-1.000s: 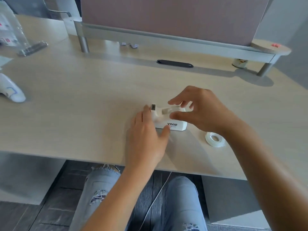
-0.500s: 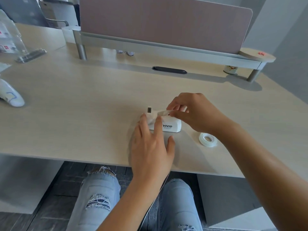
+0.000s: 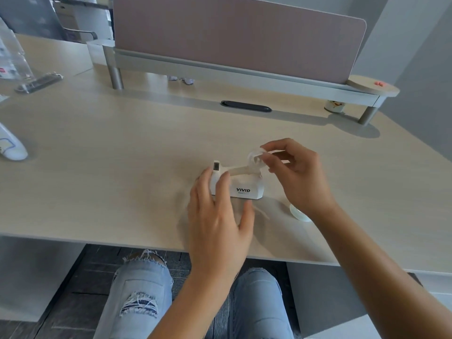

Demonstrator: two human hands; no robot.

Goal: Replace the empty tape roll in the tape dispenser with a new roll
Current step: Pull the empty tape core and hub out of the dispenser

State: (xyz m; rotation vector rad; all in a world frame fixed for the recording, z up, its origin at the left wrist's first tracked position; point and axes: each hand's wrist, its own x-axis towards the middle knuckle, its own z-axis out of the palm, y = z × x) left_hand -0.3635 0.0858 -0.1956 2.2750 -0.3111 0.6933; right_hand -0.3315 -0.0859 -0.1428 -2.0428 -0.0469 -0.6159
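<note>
Nearest the camera: knees in ripped light-blue jeans (image 3: 144, 289) under the counter (image 3: 97, 167) edge, at 6 o'clock.

Left hand (image 3: 220, 216) lies over the near left end of the white tape dispenser (image 3: 247, 189), fingers spread and loose; fingertips touch the dispenser's cutter end, not clamped round it. The thumb points toward 3 o'clock, off the counter surface.

The dispenser sits mid-counter, "VIVID" printed on its near side, cutter blade at its 9 o'clock end.

At 4 o'clock from the dispenser, a new tape roll (image 3: 297, 212) lies flat on the counter, partly hidden by the right wrist.

Right hand (image 3: 298, 177) is at 2 o'clock from the dispenser, raised above its back end. Thumb and fingertips pinch a clear, nearly spent roll (image 3: 255, 156), held just above the dispenser's cradle. A strip of tape (image 3: 241, 168) runs from that roll to the cutter end.

Farther out: a dark oval cable slot (image 3: 245, 106) at 12 o'clock, then a raised shelf (image 3: 244, 69) carrying a pink-grey divider panel (image 3: 232, 30).
</note>
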